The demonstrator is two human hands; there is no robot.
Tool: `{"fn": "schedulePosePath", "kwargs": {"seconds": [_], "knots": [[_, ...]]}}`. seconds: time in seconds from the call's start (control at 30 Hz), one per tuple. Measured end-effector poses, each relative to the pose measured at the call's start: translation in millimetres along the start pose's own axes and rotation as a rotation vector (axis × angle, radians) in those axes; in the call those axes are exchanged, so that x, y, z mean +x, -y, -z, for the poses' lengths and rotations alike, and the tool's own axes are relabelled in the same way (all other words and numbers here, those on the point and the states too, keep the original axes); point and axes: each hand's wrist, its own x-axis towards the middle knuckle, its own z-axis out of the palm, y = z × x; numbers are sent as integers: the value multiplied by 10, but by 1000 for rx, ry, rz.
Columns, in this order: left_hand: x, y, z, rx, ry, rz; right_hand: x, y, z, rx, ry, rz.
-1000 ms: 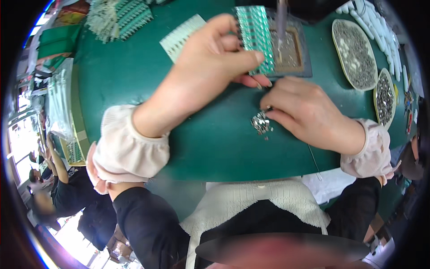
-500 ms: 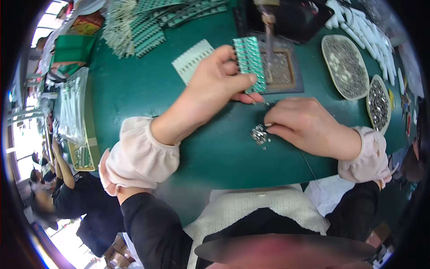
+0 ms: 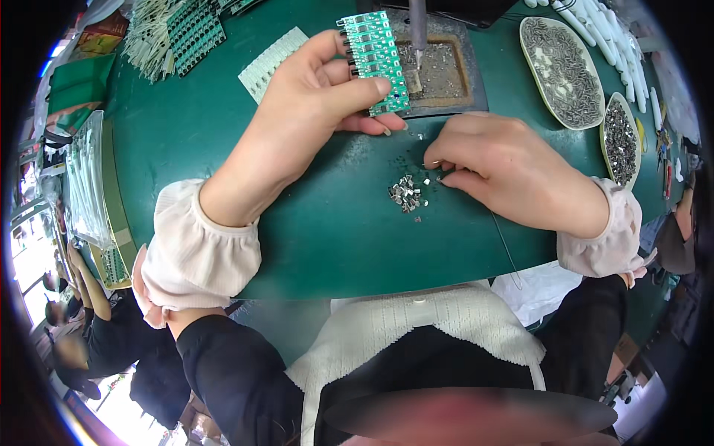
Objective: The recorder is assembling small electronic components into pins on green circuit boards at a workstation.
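Note:
My left hand (image 3: 301,100) grips a green circuit board panel (image 3: 378,63) by its edges, thumb on its face and fingers behind. Rows of small parts cover the board, and black pieces stick out along its left edge. My right hand (image 3: 513,167) is low over the green table, fingers curled and thumb close to the index finger. A tiny shiny metal bit shows at the thumb tip; whether it is held or lying there is unclear. Beside those fingertips lies a small pile of silvery metal pieces (image 3: 406,195). Past the panel, a soldering iron (image 3: 419,30) points down into a brown-lined tray (image 3: 462,63).
A pale board panel (image 3: 271,63) lies beyond my left hand. Two dishes of small metal parts, one larger (image 3: 569,111) and one smaller (image 3: 621,145), stand at right near white tubes (image 3: 606,41). More boards (image 3: 195,37) with wires lie far left. A thin wire (image 3: 504,241) crosses the near edge.
The whole view has shifted. My left hand has tilted the panel so its face shows more fully. My right fingertips have come slightly apart beside the metal pile.

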Motion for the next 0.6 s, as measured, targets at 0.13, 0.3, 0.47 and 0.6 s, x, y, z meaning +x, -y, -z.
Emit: {"fn": "schedulePosePath", "kwargs": {"seconds": [0.13,0.3,0.47,0.6], "knots": [[-14,8,-33,-4,-27,-30,-7,1,-2,-12,49,5],[-28,-38,-43,-19,6,26,-6,1,22,-35,53,26],[-84,12,-79,-5,-16,62,100,65,98,59,-261,47],[-97,96,-109,80,30,-75,86,78,78,165,-324,-142]]}}
